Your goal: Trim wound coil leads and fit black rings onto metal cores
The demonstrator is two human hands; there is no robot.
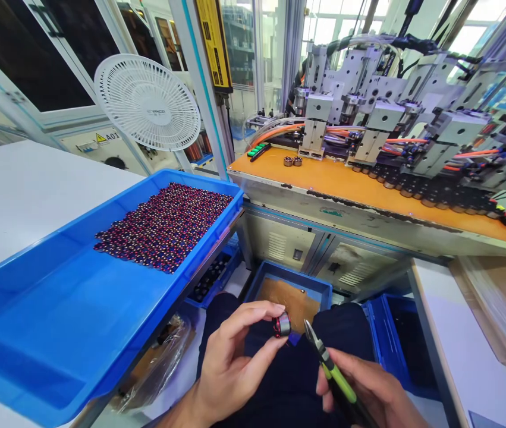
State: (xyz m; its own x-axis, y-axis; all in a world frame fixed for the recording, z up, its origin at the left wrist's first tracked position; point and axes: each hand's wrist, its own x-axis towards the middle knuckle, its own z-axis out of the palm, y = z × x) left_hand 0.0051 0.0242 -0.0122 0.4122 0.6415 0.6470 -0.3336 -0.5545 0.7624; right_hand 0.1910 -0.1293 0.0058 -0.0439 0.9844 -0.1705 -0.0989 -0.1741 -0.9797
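Note:
My left hand pinches a small round coil with red wire between thumb and fingers, above my lap. My right hand is closed round the green-and-black handles of small cutting pliers. The pliers' tips point up and left, a short way to the right of the coil, not touching it. To the left, a blue tray holds a heap of several similar coils at its far end.
An orange-topped machine bench with grey actuators and a row of coils stands ahead. Below it sits a blue bin with brown scraps. A white fan stands behind the tray. White tables lie left and right.

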